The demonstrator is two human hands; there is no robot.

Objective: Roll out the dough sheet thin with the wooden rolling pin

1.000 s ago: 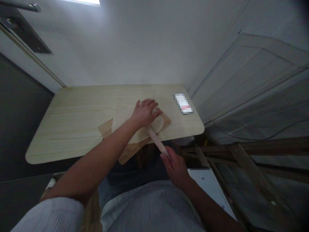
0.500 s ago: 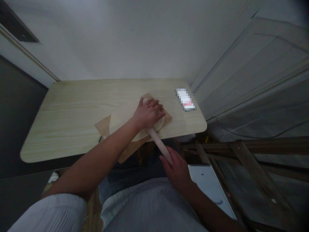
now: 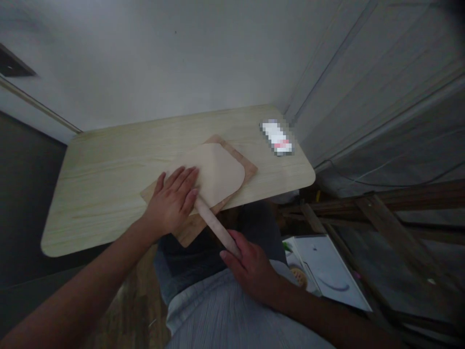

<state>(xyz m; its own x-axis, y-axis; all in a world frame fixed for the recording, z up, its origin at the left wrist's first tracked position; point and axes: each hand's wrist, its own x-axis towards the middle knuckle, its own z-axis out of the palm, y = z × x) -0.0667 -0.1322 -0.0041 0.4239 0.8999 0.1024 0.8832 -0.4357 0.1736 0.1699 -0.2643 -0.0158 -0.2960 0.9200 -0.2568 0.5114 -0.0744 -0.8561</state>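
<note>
Stick (image 3: 220, 230) clasped by the right hand (image 3: 250, 264), grip curled tight; left hand (image 3: 173, 199) flat, grip extended, on the pale sheet (image 3: 222, 169); beneath, a brown board (image 3: 190, 230) overhanging the table (image 3: 101, 189) edge; could perhaps tip or slide, if pressed near that unsupported corner.

Materials and finishes, by eye

Desk (image 3: 98, 198): pale wood grain, smooth, low sheen. Pale sheet (image 3: 223, 172): smooth, matt; paper or leather, cannot tell. Brown sheet (image 3: 189, 230): matt, wood-like. Strip (image 3: 216, 226): matt, looks like bare wood. Shirt (image 3: 225, 310): finely ribbed cloth. Frame (image 3: 390, 230): dark, rough wood.
</note>
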